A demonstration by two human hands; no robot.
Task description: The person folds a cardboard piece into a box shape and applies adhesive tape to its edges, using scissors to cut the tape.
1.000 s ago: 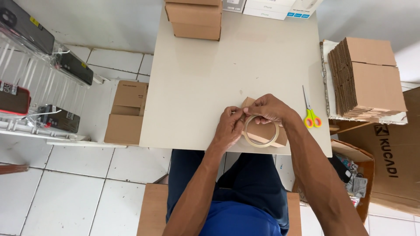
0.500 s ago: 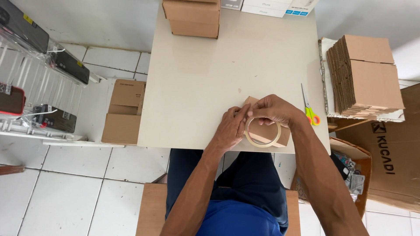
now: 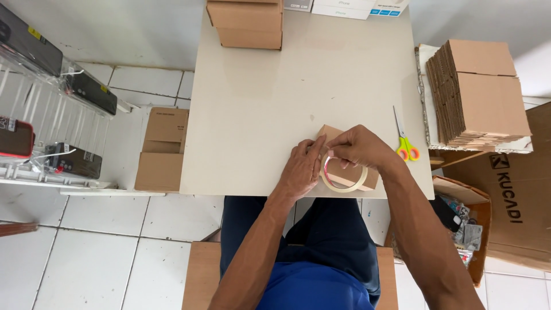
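Note:
A small brown cardboard box [image 3: 367,179] lies near the front edge of the cream table [image 3: 270,103]. My left hand [image 3: 301,169] presses on the box's left side, fingers flat. My right hand [image 3: 359,148] rests on top of the box and holds a roll of clear tape [image 3: 343,179] against it. Both hands touch each other over the box, hiding most of its top.
Yellow-handled scissors [image 3: 405,140] lie right of my hands. Stacked brown boxes [image 3: 247,23] and white boxes [image 3: 344,8] stand at the table's far edge. A pile of flat cardboard [image 3: 479,95] sits to the right, another box [image 3: 163,149] on the floor left.
My hands have stayed on the box and tape roll, with only small shifts of the fingers. The camera view has drifted slightly.

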